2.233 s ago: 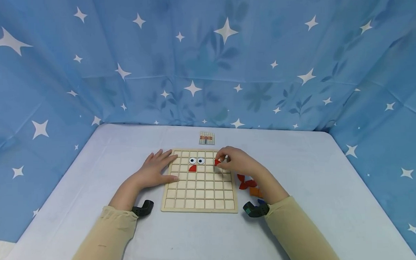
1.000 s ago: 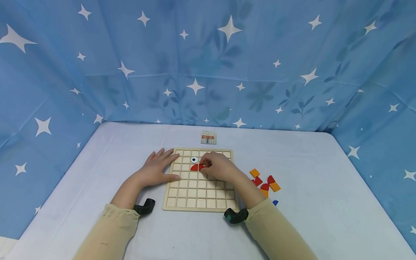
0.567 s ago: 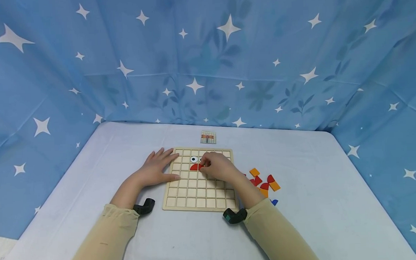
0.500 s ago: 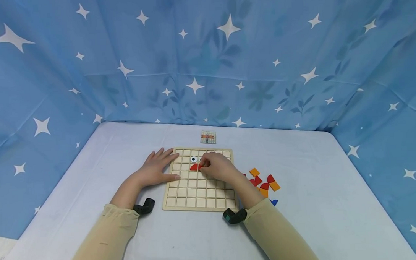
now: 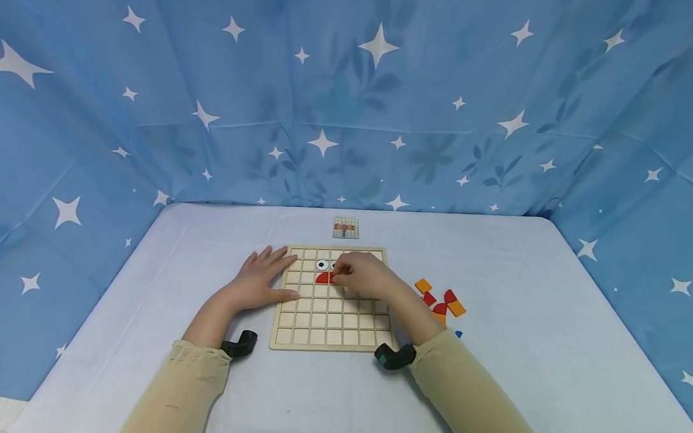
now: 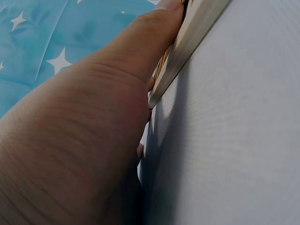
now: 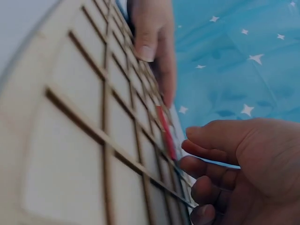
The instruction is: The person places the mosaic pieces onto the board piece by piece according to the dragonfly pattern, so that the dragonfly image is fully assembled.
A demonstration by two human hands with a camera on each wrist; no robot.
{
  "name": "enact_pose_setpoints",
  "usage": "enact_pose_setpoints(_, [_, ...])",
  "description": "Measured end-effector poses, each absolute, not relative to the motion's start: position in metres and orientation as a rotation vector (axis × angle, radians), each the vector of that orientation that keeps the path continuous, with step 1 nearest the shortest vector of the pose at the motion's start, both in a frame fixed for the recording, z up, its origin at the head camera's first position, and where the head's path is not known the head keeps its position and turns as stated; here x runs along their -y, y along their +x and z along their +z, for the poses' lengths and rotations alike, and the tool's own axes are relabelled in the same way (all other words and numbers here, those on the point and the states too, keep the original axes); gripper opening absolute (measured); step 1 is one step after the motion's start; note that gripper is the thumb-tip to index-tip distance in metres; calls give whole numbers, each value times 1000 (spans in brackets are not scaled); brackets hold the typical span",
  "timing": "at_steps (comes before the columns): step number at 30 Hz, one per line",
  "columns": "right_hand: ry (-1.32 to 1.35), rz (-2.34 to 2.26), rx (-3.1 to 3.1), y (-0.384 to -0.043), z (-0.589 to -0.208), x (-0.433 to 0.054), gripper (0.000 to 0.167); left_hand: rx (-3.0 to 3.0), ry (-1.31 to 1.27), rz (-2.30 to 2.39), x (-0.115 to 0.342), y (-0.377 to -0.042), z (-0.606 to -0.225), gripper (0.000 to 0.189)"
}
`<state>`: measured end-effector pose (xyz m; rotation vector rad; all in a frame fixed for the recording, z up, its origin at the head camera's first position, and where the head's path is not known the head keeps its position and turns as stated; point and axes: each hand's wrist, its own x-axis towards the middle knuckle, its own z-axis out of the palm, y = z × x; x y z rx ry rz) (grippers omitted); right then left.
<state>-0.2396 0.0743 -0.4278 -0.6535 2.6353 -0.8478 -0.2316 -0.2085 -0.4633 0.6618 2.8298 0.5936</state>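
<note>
A square wooden grid board (image 5: 328,346) lies on the table. My left hand (image 5: 257,280) rests with spread fingers on its left edge, the thumb (image 6: 161,23) along the rim in the left wrist view. Two eye tiles (image 5: 322,265) sit side by side in the board's upper part, the right one mostly covered by my right hand (image 5: 362,276). Below them is a red quarter-circle tile (image 5: 322,278). My right thumb and curled fingers pinch at a second red quarter-circle tile (image 5: 333,278) beside it. From the right wrist view, the red tiles (image 7: 167,133) lie flat at the fingertips.
A small picture card (image 5: 346,229) lies behind the board. Right of the board are scattered several loose tiles, among them an orange square (image 5: 423,285), a red quarter circle (image 5: 450,296) and a blue piece (image 5: 458,333), partly hidden by the right forearm. A star-patterned curtain (image 5: 342,102) hangs behind the table.
My right hand carried the second red tile leftward from the board's right side to beside the first one, then stayed nearly still there. The left hand kept its place.
</note>
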Motion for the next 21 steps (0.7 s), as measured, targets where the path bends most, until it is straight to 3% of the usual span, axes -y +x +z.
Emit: enact_pose_setpoints(21, [-444,-681,-2585,-240,-401,-176,12,-2839,651,587,207,-230,-461,93])
